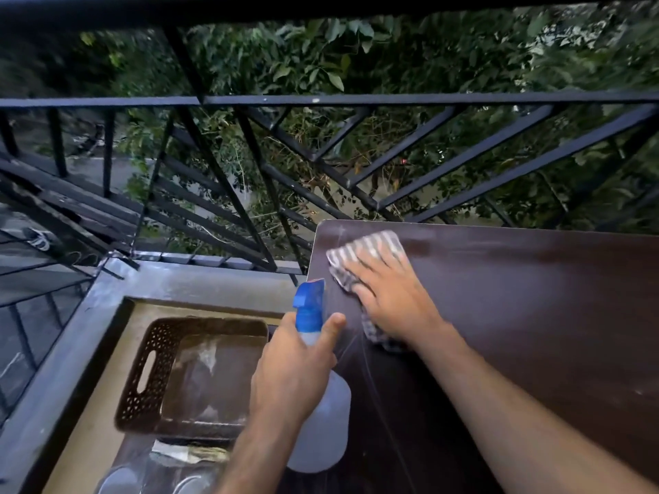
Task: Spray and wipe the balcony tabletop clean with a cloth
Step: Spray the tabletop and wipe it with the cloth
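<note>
Midway, I judge: right hand (387,297) flat, fingers spread, pressing checked cloth (363,249) on tabletop (517,315) near far-left corner. Left hand (294,365) wrapped round spray bottle (319,404) at table's left edge. Rest of top unwiped, I reckon.

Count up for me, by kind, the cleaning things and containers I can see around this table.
Spray bottle: 1, held in the left hand
Cloth: 1, pressed on the table under the right hand
Basket: 1, brown, on the floor beside the table
Total: 3
</note>
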The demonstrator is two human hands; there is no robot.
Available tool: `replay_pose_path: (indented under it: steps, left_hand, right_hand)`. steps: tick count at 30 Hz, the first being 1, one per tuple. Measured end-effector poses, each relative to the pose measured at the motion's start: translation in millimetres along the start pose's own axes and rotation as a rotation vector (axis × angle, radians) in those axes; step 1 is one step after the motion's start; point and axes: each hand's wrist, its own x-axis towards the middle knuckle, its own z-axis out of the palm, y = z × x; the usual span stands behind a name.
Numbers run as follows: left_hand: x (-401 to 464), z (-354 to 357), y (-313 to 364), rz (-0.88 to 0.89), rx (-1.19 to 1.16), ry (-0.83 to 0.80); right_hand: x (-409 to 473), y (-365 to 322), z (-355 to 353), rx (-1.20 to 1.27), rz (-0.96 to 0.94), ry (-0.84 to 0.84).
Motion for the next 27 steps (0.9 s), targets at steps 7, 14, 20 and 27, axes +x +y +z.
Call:
replay_pose_path:
  steps: [7,14,20,27]
  left_hand:
    - [-8.3,1.6,3.2,0.019,0.025,0.039]
    - [-8.0,-1.5,0.5,0.013,-0.019,0.058]
    - [-5.4,-2.4,3.5,0.007,0.000,0.092]
    - [-3.8,5.5,6.4,0.013,0.077,0.034]
  right_hand:
    - [72.4,-16.1,-4.6,-0.064,0.048,0.054]
    - [-29.2,-41.3,3.2,-0.038,-0.439,-0.005]
    - [-15.4,61.6,-21.4,-0.079,-0.118,0.021]
    - [-26.7,119.0,-40.4,-0.153,0.505,0.230]
